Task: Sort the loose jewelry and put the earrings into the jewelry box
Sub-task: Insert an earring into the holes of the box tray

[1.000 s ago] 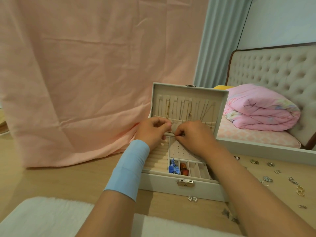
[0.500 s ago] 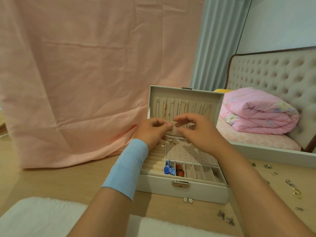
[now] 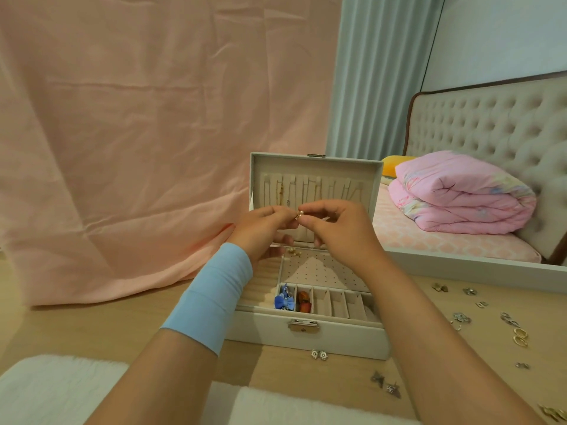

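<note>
The cream jewelry box (image 3: 306,335) stands open on the wooden floor, its lid upright with thin chains hanging inside. Above its perforated earring panel (image 3: 319,271), my left hand (image 3: 264,228) and my right hand (image 3: 340,231) meet fingertip to fingertip, both pinching a small gold pearl earring (image 3: 299,214). A few small earrings (image 3: 293,252) lie at the panel's back edge. A blue bow earring (image 3: 283,300) and red-orange pieces (image 3: 303,302) lie in the front compartments.
Loose earrings are scattered on the floor at right, such as gold hoops (image 3: 520,336), flower studs (image 3: 318,354) and dark studs (image 3: 385,383). A white fluffy rug (image 3: 58,391) lies near me. A pink sheet (image 3: 138,133) hangs behind, a bed with a pink quilt (image 3: 460,194) at right.
Both hands have lifted from the box's tray to in front of the lid, and the small gold earring now shows between their fingertips. The view has shifted slightly.
</note>
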`<move>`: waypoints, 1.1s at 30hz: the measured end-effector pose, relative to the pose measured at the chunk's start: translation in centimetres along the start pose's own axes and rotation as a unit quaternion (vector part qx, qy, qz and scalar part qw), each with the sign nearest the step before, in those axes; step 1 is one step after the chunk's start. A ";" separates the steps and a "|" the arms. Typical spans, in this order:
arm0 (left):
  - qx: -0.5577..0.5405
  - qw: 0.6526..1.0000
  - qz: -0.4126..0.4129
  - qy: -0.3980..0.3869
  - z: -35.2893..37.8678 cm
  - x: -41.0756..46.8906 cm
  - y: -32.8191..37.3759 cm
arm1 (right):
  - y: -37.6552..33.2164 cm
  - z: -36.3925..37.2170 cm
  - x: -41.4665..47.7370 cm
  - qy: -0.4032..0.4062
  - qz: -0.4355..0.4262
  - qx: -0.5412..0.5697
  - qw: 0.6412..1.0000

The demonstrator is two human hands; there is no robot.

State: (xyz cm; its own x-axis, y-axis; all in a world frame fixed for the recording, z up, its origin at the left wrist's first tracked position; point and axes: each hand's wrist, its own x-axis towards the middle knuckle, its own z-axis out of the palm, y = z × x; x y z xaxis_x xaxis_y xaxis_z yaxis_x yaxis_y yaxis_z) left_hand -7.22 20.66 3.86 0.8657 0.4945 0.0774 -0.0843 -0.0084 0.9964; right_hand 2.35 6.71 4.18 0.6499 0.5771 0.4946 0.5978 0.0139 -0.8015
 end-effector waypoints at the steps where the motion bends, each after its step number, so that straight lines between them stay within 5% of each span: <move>1: 0.014 1.000 0.006 0.004 0.0 0.1 -0.1 | 0.1 -0.1 0.0 -0.004 0.010 0.014 1.000; 8: 0.126 0.991 0.051 0.003 0.4 0.4 -1.0 | 1.4 0.1 0.2 0.019 0.057 0.041 0.997; 12: 0.442 0.884 0.144 0.047 -0.2 1.0 -2.3 | 2.5 0.0 0.4 0.032 0.046 -0.088 0.995; 17: 0.558 0.814 0.153 -0.039 -0.4 1.3 -3.0 | 3.1 0.5 0.1 -0.010 0.029 -0.256 0.966; 27: 0.487 0.865 0.119 -0.020 -1.7 1.6 -2.6 | 3.2 1.4 -0.1 -0.045 -0.043 -0.380 0.923; 33: 0.487 0.865 0.123 -0.014 -1.7 1.7 -2.9 | 2.6 1.2 0.0 -0.110 -0.051 -0.391 0.913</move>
State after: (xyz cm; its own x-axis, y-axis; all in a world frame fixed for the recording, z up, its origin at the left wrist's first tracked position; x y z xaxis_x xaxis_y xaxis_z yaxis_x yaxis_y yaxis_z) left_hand -6.39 23.02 1.01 0.8937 0.3524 0.2777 0.1763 -0.8449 0.5050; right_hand 3.34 7.70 1.63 0.5140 0.7559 0.4055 0.8577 -0.4606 -0.2286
